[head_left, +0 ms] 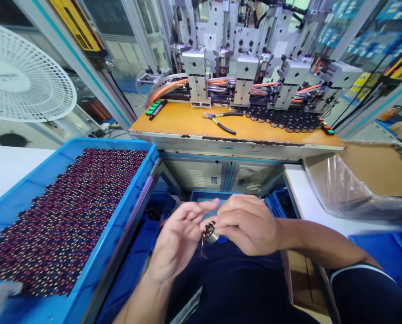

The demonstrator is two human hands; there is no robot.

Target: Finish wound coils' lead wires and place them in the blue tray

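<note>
Right grip (250,225) is closed to a fingertip pinch on the edge of a small metal-cased part (211,236); left grip (178,238) is loosely bent with fingers parted beside it, and whether it is closed on the part cannot be told.

Behind, a machine (196,65) stands over the rear of the tabletop (173,122). Fingers could be trapped if its heads were reached under while powered; its running state cannot be judged. Chipping is noted along the tabletop's front edge, on which leads could be snagged. At left, a blue tray (118,143) is densely packed with wound parts (75,216); tangling could be caused by careless lifting. Black-topped parts (288,120) are crowded at right and could be toppled by a brushing forearm. Pliers (217,120) are left spread, one handle near the front edge, and could be swept off.

The small part is held between both hands, before a dark shirt (241,283). It could be dropped through so light a pinch. Its fine wires (203,248) hang free and could be bent or broken by excess pull.
</note>
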